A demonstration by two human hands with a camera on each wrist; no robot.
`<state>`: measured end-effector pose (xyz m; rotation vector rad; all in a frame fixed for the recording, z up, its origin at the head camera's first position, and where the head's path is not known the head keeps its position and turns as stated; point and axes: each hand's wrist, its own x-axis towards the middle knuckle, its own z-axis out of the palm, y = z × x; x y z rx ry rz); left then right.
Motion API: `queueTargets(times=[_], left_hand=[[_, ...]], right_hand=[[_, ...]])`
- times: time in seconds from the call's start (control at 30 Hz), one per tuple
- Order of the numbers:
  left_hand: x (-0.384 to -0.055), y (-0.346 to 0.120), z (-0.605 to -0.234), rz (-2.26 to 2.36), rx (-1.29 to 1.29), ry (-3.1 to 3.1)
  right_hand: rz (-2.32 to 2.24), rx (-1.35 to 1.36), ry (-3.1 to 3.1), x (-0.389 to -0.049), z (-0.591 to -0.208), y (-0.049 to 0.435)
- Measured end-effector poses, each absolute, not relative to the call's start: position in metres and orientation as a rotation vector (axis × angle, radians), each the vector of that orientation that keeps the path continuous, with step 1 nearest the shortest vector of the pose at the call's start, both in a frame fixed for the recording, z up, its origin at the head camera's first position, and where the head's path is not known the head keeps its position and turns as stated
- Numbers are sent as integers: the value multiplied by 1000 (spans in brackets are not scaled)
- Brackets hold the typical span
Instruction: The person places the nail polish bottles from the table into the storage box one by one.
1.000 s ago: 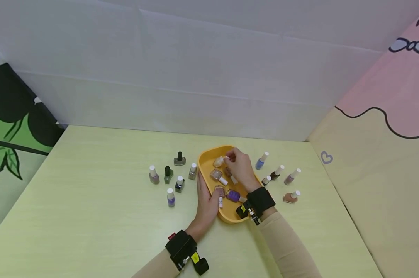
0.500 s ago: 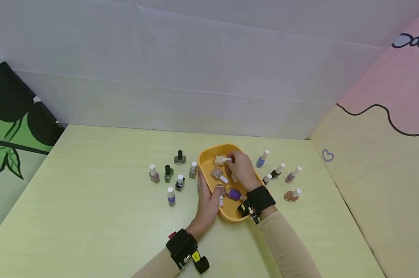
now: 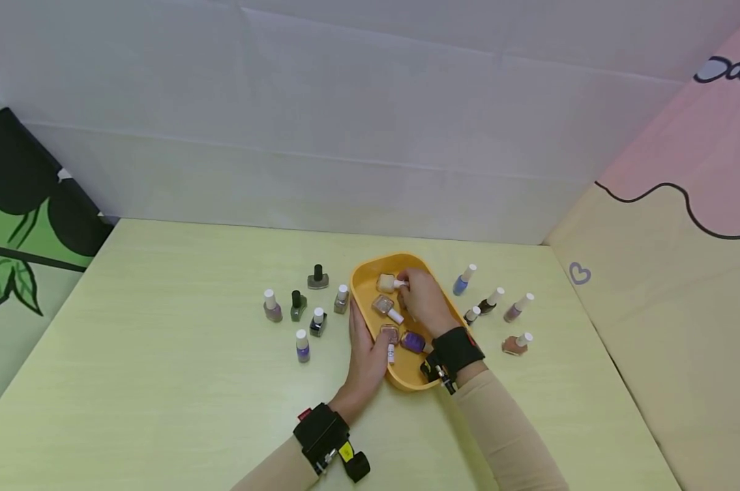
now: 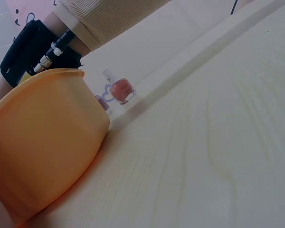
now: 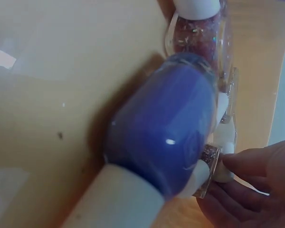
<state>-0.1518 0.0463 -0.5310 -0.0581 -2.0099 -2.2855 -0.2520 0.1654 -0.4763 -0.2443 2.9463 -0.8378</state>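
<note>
My left hand point(image 3: 366, 356) grips the left wall of a yellow-orange plastic tray point(image 3: 370, 266), fingers along the outside and thumb at the rim. In the left wrist view the tray point(image 4: 52, 137) fills the left side. My right hand point(image 3: 426, 300) reaches inside the tray's far end. Its fingertips pinch the white cap of a cream nail polish bottle point(image 3: 385, 283), which lies on its side. Nearby in the tray lie a clear glittery bottle point(image 3: 383, 305), a pinkish bottle point(image 3: 389, 333) and a purple bottle point(image 3: 413, 341). The purple bottle point(image 5: 164, 126) looms large in the right wrist view.
Left of the tray stand several polish bottles, among them a black-capped grey one point(image 3: 318, 279) and a purple-blue one point(image 3: 303, 349). On the right stand several more, including a blue one point(image 3: 461, 284) and a brownish-pink one point(image 3: 514, 346). A pale wall point(image 3: 320, 184) rises behind the table.
The cream bottle has settled flatter in the tray, its cap pointing right. My right hand has shifted slightly and now covers a small bottle seen earlier beneath it. The left hand stays on the tray.
</note>
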Motion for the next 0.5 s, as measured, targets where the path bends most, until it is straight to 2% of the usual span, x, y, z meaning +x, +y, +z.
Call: queueTargets(times=[0.5], left_hand=[[-152,46,-529,-2273,-40,-2038]], right_hand=[[-712,-267,2919,-251,-473,164]])
